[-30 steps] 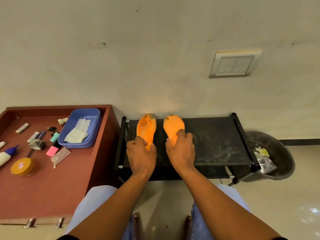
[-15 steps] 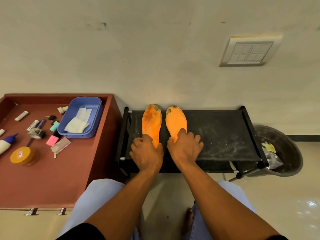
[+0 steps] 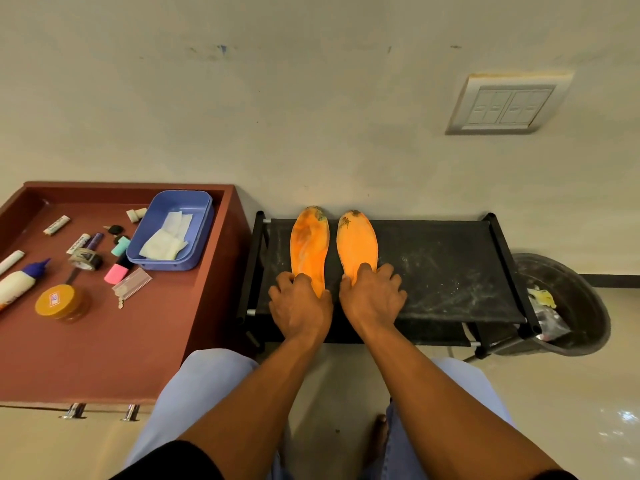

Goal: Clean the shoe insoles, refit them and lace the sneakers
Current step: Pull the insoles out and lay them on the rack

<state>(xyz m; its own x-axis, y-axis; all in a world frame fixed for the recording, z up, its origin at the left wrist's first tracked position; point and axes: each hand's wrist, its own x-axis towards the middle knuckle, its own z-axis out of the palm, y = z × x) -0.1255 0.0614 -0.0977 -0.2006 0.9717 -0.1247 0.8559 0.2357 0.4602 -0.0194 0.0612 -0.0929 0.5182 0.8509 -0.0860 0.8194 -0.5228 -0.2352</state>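
Insoles lie side by side on the dusty black rack [image 3: 450, 271], toes at 12 o'clock toward the wall, likely spread flat for wiping. Left hand [image 3: 299, 308] curls over the left insole [image 3: 309, 244]'s heel; right hand [image 3: 372, 296] covers the right insole [image 3: 356, 244]'s heel, fingers bent, pinning it. Wipes [image 3: 164, 242] wait in the blue tray [image 3: 204, 216] at 10 o'clock. Table labels are unreadable.

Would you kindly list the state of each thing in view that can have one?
Left insole: flat on the black rack, stained, heel gripped by left hand.
Right insole: flat, cleaner, heel under right hand.
Blue tray: holds white wipes.
Bin: holds rubbish.
Yellow-lidded jar: closed.
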